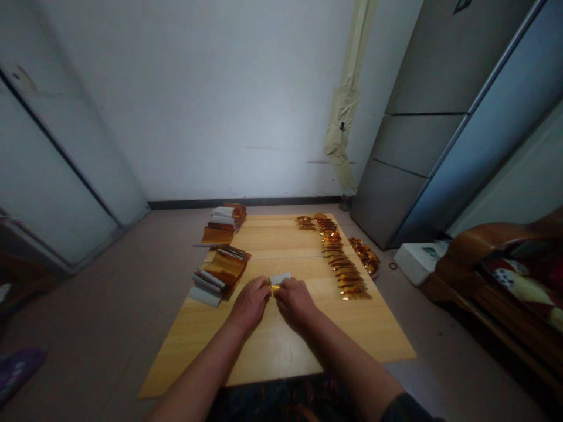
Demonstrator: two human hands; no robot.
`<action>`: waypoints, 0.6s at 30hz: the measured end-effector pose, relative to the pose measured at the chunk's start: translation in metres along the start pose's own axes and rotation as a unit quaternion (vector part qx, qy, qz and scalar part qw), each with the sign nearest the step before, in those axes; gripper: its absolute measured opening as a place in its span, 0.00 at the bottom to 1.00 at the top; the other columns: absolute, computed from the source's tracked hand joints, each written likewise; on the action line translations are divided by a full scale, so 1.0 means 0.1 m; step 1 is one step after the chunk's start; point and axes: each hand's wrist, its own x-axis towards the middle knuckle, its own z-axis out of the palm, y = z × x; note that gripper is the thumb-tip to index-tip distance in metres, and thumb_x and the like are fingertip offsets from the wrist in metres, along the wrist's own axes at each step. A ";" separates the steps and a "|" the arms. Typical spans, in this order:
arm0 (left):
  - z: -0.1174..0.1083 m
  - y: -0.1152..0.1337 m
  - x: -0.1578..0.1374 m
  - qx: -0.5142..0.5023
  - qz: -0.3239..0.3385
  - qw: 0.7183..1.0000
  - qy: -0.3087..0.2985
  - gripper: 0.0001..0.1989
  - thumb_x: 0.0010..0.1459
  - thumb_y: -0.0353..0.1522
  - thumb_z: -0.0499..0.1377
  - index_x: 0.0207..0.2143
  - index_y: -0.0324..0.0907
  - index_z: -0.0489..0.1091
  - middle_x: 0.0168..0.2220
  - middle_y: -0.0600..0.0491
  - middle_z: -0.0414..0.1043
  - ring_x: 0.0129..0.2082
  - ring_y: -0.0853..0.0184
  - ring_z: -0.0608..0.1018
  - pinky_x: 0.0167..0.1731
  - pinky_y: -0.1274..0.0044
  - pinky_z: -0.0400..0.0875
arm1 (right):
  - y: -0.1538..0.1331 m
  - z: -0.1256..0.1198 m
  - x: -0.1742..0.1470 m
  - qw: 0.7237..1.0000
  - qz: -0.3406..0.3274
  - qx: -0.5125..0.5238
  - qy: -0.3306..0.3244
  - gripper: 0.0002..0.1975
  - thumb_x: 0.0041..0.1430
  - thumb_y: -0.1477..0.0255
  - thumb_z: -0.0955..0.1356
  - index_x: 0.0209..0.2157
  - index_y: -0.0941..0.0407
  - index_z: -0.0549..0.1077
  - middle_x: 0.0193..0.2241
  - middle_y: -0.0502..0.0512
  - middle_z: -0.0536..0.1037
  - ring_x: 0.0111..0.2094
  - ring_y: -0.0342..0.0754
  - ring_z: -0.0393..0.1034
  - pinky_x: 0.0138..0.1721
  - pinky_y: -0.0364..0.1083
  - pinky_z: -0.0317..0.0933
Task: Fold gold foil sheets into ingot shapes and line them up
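Note:
Between my two hands, at the middle of the wooden table point(281, 340), is a sheet of gold foil paper point(274, 289) with a pale grey-white back standing up behind it. My left hand point(251, 302) grips its left end with fingers curled. At the right end, the closed fingers of my right hand point(295, 300) pinch the same sheet. The exact fold under the fingertips is hidden. Left of my hands lie stacks of flat gold paper sheets point(229, 266), some with the grey side up. Over on the right runs a long row of folded gold paper pieces point(338, 258).
Another stack of gold sheets point(220, 231) sits at the far left corner. Beyond the table's right edge a container heaped with folded gold pieces point(365, 255) stands low. A white box point(416, 262), a wooden bench point(479, 293) and a grey fridge point(404, 140) are to the right.

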 end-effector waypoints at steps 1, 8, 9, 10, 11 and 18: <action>0.01 -0.01 0.00 0.003 0.023 1.000 0.000 0.12 0.62 0.28 0.50 0.33 0.42 0.73 0.39 0.49 0.73 0.42 0.65 0.73 0.44 0.73 0.68 | 0.00 0.00 0.00 1.000 0.001 -0.001 -0.001 0.07 0.61 0.72 0.64 0.34 0.54 0.75 0.36 0.54 0.73 0.39 0.49 0.62 0.37 0.46 0.49; -0.06 0.09 0.05 0.111 0.038 0.993 -0.018 0.12 0.63 0.29 0.50 0.30 0.40 0.71 0.31 0.49 0.74 0.37 0.62 0.74 0.41 0.69 0.65 | 0.01 -0.01 -0.02 1.000 0.001 0.012 0.004 0.07 0.61 0.72 0.64 0.35 0.54 0.75 0.37 0.54 0.73 0.40 0.49 0.62 0.38 0.46 0.49; -0.08 0.13 0.05 0.127 0.040 0.991 -0.020 0.12 0.64 0.30 0.51 0.30 0.41 0.71 0.32 0.49 0.74 0.39 0.61 0.74 0.43 0.67 0.64 | -0.01 0.01 -0.03 1.000 0.003 0.016 0.009 0.07 0.61 0.72 0.64 0.36 0.54 0.75 0.37 0.54 0.73 0.40 0.49 0.62 0.38 0.46 0.49; -0.09 0.17 0.05 0.139 0.033 0.990 -0.021 0.12 0.64 0.30 0.50 0.32 0.41 0.72 0.33 0.49 0.75 0.40 0.60 0.74 0.43 0.66 0.64 | -0.02 0.03 -0.05 1.000 0.005 0.020 0.015 0.07 0.61 0.73 0.64 0.37 0.54 0.75 0.38 0.54 0.73 0.41 0.49 0.62 0.39 0.46 0.50; -0.09 0.21 0.05 0.146 0.021 0.989 -0.023 0.11 0.64 0.30 0.50 0.34 0.41 0.72 0.34 0.49 0.76 0.41 0.59 0.74 0.43 0.65 0.64 | -0.05 0.05 -0.06 0.999 0.007 0.024 0.023 0.07 0.61 0.73 0.64 0.38 0.53 0.74 0.39 0.54 0.73 0.41 0.49 0.62 0.39 0.46 0.50; 0.04 0.22 -0.05 0.136 -0.025 0.989 -0.046 0.12 0.62 0.27 0.51 0.42 0.39 0.74 0.45 0.45 0.76 0.47 0.59 0.74 0.49 0.66 0.67 | 0.02 0.13 -0.12 0.994 -0.035 0.098 0.041 0.08 0.62 0.75 0.64 0.39 0.54 0.75 0.40 0.54 0.75 0.41 0.48 0.64 0.42 0.45 0.52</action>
